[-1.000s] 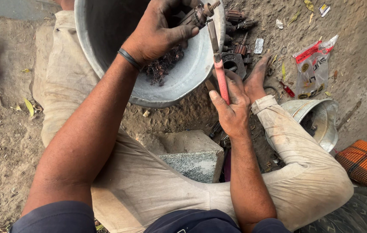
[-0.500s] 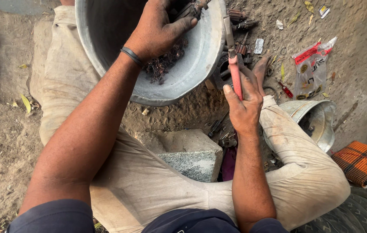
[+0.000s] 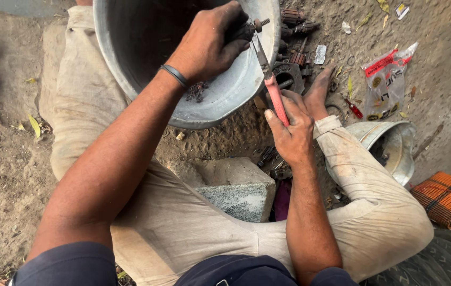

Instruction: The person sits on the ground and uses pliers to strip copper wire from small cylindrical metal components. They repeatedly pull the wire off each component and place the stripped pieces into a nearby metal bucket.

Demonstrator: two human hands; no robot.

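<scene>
Dusty, packed-earth ground (image 3: pixel 8 175) fills the scene, strewn with dry leaves and scraps; a seated person's legs in stained beige trousers (image 3: pixel 183 222) cross the middle. Largest object: a round grey metal basin (image 3: pixel 236 90), tilted toward the viewer, with a clump of dark debris (image 3: pixel 198 91) on its inner wall. Below it, between the knees, sits a rough grey stone block (image 3: pixel 233 188). At right, near the bent leg, lies a smaller dented metal bowl (image 3: pixel 395 145), with an orange woven mat (image 3: pixel 443 193) beside it and a clear plastic bag with a red strip (image 3: pixel 387 79) further up.

Left hand (image 3: pixel 207 45) — fingers curled tightly around a small dark metal part (image 3: pixel 246 30), held over the basin's rim; a dark band circles the wrist. Right hand (image 3: pixel 289 130) — fingers closed around the red handle of a pair of pliers (image 3: pixel 270 79), whose metal tip meets the part. Rusty metal components (image 3: pixel 294 21) lie on the ground just beyond the rim.
</scene>
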